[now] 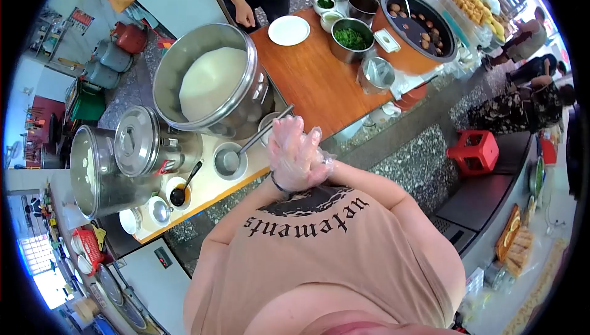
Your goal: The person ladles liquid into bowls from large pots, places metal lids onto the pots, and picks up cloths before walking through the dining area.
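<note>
My left hand (290, 153), in a clear plastic glove with a dark band at the wrist, is raised before my chest, its fingers stretched out. Against it rests my right hand (321, 164), also gloved, with its fingers largely hidden by the left hand and crumpled plastic. No object shows between them. Just beyond and to the left stand a metal bowl (228, 161) with a long-handled ladle (264, 131) and a large steel pot (166, 89) holding a pale mass. The brown wooden board (307, 83) lies past my fingertips.
A white plate (289, 31), a pot of greens (351, 39) and an orange pot of eggs (388, 16) stand on the far counter. A person's hand (244, 15) hangs beyond it. Lidded steel pots (136, 141) are left; a red stool (473, 153) is right.
</note>
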Demonstrator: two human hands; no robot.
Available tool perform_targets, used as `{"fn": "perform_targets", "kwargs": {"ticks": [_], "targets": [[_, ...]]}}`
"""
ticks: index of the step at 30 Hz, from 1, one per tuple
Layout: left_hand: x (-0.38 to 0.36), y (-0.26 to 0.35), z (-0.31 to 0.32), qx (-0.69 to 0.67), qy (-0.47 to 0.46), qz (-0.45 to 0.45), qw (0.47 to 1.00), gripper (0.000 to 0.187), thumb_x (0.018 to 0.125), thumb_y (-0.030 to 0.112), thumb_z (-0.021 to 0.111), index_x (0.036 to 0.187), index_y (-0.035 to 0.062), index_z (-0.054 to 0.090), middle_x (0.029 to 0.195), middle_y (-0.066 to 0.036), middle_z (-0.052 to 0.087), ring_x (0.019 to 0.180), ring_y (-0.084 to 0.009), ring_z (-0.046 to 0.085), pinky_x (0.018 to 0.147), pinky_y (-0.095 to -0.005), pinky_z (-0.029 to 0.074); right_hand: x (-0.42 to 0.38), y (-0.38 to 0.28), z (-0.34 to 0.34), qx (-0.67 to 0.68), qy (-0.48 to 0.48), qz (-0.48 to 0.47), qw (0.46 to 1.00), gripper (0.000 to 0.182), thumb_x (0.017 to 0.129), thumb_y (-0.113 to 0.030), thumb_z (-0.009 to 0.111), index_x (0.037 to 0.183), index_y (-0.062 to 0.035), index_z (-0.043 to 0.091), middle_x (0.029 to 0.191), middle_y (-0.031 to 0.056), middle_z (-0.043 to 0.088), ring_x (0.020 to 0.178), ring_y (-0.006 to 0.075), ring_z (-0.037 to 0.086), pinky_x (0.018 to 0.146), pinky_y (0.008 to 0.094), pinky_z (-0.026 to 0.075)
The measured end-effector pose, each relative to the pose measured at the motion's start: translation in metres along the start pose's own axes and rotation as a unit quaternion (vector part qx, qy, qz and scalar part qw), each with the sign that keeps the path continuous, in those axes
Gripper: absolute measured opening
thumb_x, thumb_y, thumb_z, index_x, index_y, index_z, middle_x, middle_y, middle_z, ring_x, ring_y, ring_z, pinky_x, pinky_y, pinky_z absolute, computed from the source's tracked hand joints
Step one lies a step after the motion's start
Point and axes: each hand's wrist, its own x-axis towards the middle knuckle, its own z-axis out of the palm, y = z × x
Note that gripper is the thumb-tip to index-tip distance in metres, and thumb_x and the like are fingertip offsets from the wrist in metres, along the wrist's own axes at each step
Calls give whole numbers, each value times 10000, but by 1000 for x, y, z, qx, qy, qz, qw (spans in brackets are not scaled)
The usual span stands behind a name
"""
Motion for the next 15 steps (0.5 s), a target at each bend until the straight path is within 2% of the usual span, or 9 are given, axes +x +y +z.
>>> {"fn": "perform_targets", "kwargs": {"ticks": [3, 8, 10, 11, 14, 15], "targets": [[-3, -4, 1, 1, -7, -1, 1000, 637, 814, 385, 559, 1322, 20, 437, 1386, -299, 365, 1291, -457, 368, 1057, -600, 260, 13, 0, 10, 119, 37, -108, 986, 676, 897, -416, 453, 1460, -108, 241, 1524, 118, 170, 1396, 282, 193, 1123, 369, 199], [4, 2, -2, -1, -20, -15, 1000, 633, 829, 398, 548, 1319, 12, 441, 1388, -296, 364, 1293, -457, 366, 1061, -595, 249, 39, 0, 35, 256, 73, -301, 915, 703, 899, -437, 443, 1477, -110, 213, 1545, 115, 133, 1412, 283, 164, 1133, 365, 181], [6, 6, -1, -12, 14, -58, 998, 517, 813, 398, 554, 1223, 85, 577, 1338, -197, 459, 1270, -364, 432, 1042, -521, 302, 45, 3, 43, 286, 88, -355, 886, 714, 900, -445, 439, 1484, -111, 202, 1553, 113, 118, 1419, 284, 152, 1137, 363, 174], [4, 3, 7, -37, 49, -52, 997, 538, 810, 396, 560, 1245, 79, 561, 1351, -201, 444, 1277, -379, 421, 1038, -531, 298, 48, 4, 46, 297, 96, -379, 871, 719, 900, -450, 437, 1488, -111, 196, 1557, 113, 111, 1422, 284, 147, 1138, 362, 171], [-1, 3, 3, -7, 28, -44, 999, 553, 812, 402, 559, 1253, 68, 553, 1361, -214, 429, 1280, -392, 413, 1032, -532, 301, 42, 3, 41, 305, 122, -393, 859, 730, 901, -458, 433, 1495, -112, 185, 1565, 112, 96, 1429, 285, 135, 1142, 360, 164], [0, 3, -2, -32, 18, -45, 998, 527, 803, 330, 587, 1245, 44, 551, 1365, -229, 418, 1274, -412, 410, 1037, -533, 300, 31, -4, 23, 148, 89, -203, 964, 688, 909, -440, 432, 1477, -109, 228, 1548, 124, 142, 1416, 288, 166, 1133, 367, 180]]}}
